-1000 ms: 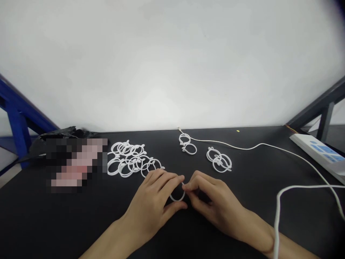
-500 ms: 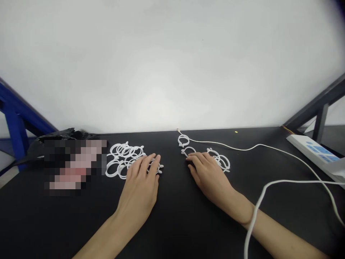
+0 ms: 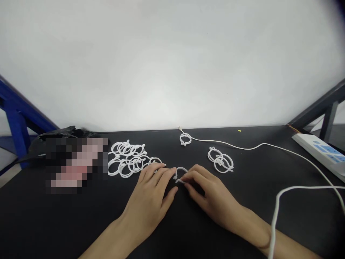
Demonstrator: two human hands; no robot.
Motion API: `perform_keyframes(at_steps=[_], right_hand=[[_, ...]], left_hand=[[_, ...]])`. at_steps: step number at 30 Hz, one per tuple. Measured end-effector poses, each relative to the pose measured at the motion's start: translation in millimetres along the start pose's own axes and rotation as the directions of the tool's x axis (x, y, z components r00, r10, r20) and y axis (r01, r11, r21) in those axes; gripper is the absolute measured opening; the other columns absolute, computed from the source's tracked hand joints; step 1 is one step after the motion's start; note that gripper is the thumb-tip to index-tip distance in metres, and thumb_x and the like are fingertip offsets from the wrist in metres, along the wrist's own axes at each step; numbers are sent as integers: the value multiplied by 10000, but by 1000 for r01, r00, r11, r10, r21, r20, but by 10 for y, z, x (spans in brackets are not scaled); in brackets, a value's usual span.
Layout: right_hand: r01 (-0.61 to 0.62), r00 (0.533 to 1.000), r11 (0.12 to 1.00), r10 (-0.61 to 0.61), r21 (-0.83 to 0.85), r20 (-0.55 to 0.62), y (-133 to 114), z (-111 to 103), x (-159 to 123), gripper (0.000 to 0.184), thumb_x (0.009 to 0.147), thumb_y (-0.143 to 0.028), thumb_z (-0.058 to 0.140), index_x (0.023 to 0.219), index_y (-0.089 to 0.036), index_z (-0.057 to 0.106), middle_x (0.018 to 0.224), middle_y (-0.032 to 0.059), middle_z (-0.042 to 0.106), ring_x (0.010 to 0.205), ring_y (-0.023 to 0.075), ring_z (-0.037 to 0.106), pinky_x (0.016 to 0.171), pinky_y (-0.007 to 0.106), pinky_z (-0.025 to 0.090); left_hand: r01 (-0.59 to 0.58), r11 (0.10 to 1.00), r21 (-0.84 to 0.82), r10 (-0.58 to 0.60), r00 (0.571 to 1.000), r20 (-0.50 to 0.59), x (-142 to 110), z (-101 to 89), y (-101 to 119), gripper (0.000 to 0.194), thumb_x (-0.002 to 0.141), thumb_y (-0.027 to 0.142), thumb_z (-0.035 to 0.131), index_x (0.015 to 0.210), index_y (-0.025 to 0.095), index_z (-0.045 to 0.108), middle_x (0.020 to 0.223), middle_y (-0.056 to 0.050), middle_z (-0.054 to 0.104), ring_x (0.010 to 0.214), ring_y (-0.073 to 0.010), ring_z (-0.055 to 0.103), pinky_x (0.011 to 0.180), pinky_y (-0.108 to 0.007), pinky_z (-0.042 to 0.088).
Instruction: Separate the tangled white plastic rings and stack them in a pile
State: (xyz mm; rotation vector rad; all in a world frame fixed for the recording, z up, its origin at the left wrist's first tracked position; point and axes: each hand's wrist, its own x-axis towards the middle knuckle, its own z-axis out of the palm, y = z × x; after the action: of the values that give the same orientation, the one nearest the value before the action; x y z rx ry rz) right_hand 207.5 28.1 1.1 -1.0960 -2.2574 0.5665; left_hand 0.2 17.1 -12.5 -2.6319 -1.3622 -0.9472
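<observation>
**one white ring in my right fingers, left hand beside it**

my right hand (image 3: 201, 185) is grasping a white ring (image 3: 182, 168) between the thumb and the index finger, at the ring's right side. this ring is just above or on the black table (image 3: 178, 230), in front of me and between my two hands. its two ends look toward my left hand, and there is a small gap between them.

my left hand (image 3: 153, 190) is relaxed, with the thumb and the index finger spread apart. the index fingertip is very near to the ring's upper end; i cannot tell if it touches. the other fingers of this hand are in front of the near edge of a pile of white rings (image 3: 137, 160), which overlap one another on the left.

to the right, beyond my right hand, lies a smaller group of overlapping rings (image 3: 221, 161). farther away, near the wall (image 3: 161, 72), a ring bundle (image 3: 184, 144) lies just beside a thin white cable (image 3: 248, 149). a thicker white cable (image 3: 275, 212) passes in front of my right forearm. at the far right is a white power strip (image 3: 312, 142) with blue parts, and at the left is crumpled black plastic (image 3: 64, 133).
</observation>
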Motion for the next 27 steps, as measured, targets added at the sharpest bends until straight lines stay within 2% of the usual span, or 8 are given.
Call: perform_keyframes(at_steps=[6,12,16,19,24,27], right_hand=[[12,1000,996,-14,89,22,-11,-7,-18,146,941,-154,516,1038,-204,612,957,40,601,849,133,609,759,265,522],[44,999,994,-45,102,12,-22,3,-15,144,938,-145,518,1031,-210,607,976,40,583,855,123,601,765,249,527],[10,999,1000,-8,29,-48,-32,4,-19,145,935,-151,516,1015,-208,622,968,44,527,758,107,570,668,231,516],[6,1000,997,-5,70,-19,-32,-1,-24,151,946,-151,506,1011,-210,629,904,24,551,710,94,576,635,211,501],[15,1000,989,-13,148,-12,-48,-10,-27,133,936,-149,535,992,-210,638,885,16,608,740,97,619,662,205,502],[38,999,980,-39,193,1,-81,-24,-23,164,939,-137,516,1022,-209,638,909,22,634,773,101,632,701,212,512]], left_hand=[[-10,994,-111,2,997,-75,33,-36,33,65,946,177,548,980,190,602,876,-30,680,947,-236,576,874,-429,470],[-36,977,-211,19,996,-82,31,-33,20,68,938,158,566,980,193,607,857,-23,675,873,-195,576,794,-343,510],[-87,960,-265,69,995,-75,32,-26,20,122,923,130,593,1025,193,616,855,-13,679,858,-177,570,780,-309,517],[-102,952,-288,79,993,-91,32,-26,23,163,922,100,588,1050,194,627,839,-4,686,841,-164,569,776,-293,509],[-112,956,-271,86,991,-106,43,-49,33,77,917,127,612,908,199,637,760,15,661,727,-143,537,700,-284,471],[-119,962,-245,90,988,-128,52,-53,46,112,917,153,620,816,201,632,744,9,625,708,-142,514,690,-287,456]])
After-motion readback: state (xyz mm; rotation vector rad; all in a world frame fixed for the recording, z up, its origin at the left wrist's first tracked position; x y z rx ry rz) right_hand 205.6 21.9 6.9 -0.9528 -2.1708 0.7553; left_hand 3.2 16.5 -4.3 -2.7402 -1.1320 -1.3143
